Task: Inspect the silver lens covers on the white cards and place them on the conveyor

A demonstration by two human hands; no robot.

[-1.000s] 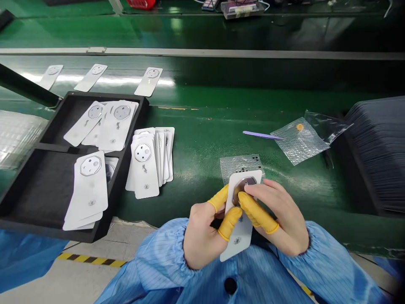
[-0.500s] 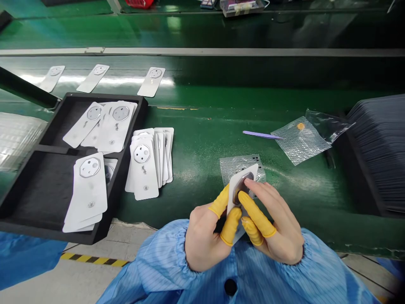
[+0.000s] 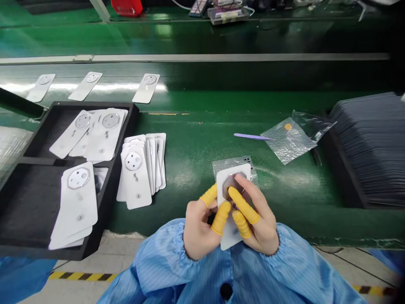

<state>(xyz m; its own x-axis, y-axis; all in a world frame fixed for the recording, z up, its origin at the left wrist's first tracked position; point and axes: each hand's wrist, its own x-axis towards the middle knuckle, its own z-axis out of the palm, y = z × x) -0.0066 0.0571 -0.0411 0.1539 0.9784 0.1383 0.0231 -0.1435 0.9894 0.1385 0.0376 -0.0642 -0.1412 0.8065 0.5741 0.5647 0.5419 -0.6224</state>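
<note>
A white rounded panel (image 3: pixel 230 236) with a shiny octagonal plate near its top is held upright in front of my body. My left hand (image 3: pixel 204 228) grips its left edge, with yellow covers on the thumb and a finger. My right hand (image 3: pixel 257 221) lies over its right side; a bare fingertip and a yellow-covered one touch the octagonal plate, and another yellow-covered finger rests lower on the panel. Just behind the panel, a piece of bubble wrap (image 3: pixel 253 165) with small black dots lies on the green surface, partly hidden.
A black tray (image 3: pixel 25 202) with white panels is at the left, beside a panel stack (image 3: pixel 139 181). Purple tweezers (image 3: pixel 249 136) touch bubble wrap (image 3: pixel 284 145) bearing an orange piece. A black bin (image 3: pixel 348 181) holds dark sheets at the right. Three panels lie farther back, one nearest (image 3: pixel 146 90).
The held panel has turned to face the camera more squarely, showing more of its front. Both hands have moved slightly left with it. The whole view has shifted a little.
</note>
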